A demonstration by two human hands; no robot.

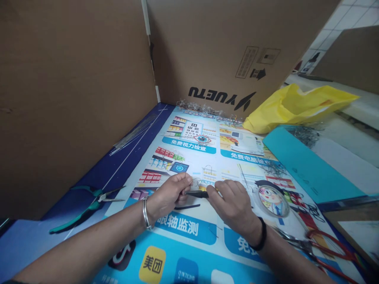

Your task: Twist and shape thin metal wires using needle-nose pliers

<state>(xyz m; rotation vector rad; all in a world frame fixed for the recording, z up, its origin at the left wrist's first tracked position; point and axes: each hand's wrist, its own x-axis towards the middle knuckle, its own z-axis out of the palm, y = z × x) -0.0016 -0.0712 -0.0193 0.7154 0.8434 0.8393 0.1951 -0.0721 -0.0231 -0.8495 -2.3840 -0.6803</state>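
Observation:
My left hand (174,187) is closed in a pinch on a piece of thin wire, most of it hidden by the fingers. My right hand (232,201) is wrapped round dark-nosed pliers (197,194); their handles are hidden in the palm. Their tapered tip points left and reaches the left fingertips. Between the two hands a thin wire loop (201,183) shows faintly above the pliers. Both hands are over a printed poster (189,246) that covers the table.
Green-handled pliers (94,201) lie open at left, near straight wires (134,134). Wire pieces (207,107) line the back by cardboard walls (219,47). At right are a yellow bag (293,106), a turquoise box (308,165), a round clear dish (274,201) and red-handled scissors (328,244).

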